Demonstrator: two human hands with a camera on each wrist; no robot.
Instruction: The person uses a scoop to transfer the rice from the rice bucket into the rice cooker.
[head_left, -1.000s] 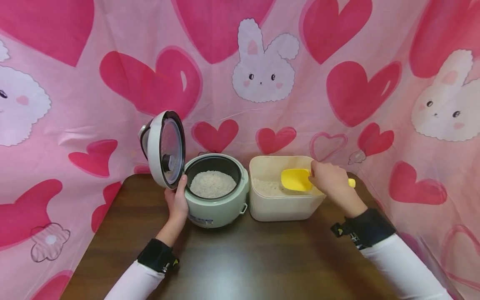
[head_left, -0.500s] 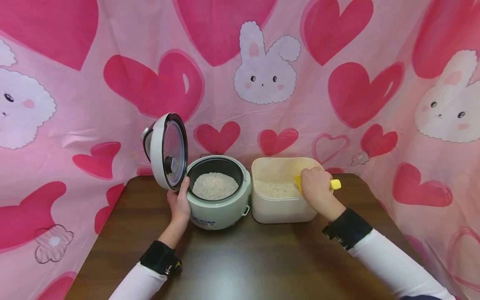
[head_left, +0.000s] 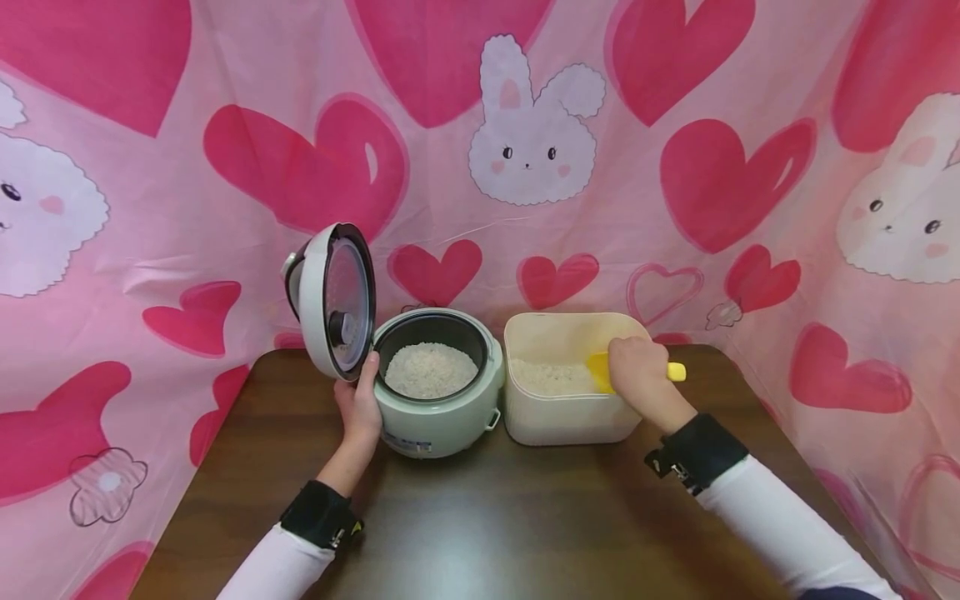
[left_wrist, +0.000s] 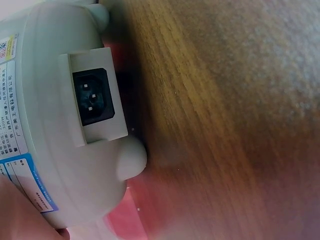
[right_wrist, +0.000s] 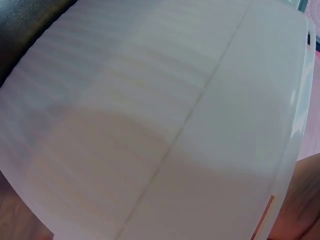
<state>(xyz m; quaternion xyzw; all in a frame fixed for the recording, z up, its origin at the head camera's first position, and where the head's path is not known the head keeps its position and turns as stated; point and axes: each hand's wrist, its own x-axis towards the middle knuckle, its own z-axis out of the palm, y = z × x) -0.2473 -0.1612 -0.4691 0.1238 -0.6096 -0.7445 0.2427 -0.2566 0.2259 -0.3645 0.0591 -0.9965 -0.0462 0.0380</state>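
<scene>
A pale green rice cooker [head_left: 442, 425] stands on the table, its pot holding white rice [head_left: 430, 371]. Its lid [head_left: 349, 304] is raised on the left side. My left hand [head_left: 360, 412] rests against the cooker's left side below the lid, thumb straight; the other fingers are partly hidden. In the left wrist view, a bit of that hand lies beside the cooker's power socket [left_wrist: 93, 97]. To the right, a cream rice bin [head_left: 570, 423] holds more rice [head_left: 551, 379]. My right hand [head_left: 637, 372] grips a yellow scoop [head_left: 600, 372] over the bin's right part; the scoop is largely hidden.
The cooker and bin stand side by side at the back of the brown wooden table [head_left: 465, 525]. A pink curtain [head_left: 435, 200] with hearts and rabbits hangs right behind them. The bin's wall [right_wrist: 150, 100] fills most of the right wrist view.
The right hand has moved left and turned, so the scoop's bowl, seen broadly a second ago, now shows only partly beside the fingers. The left hand stays on the cooker.
</scene>
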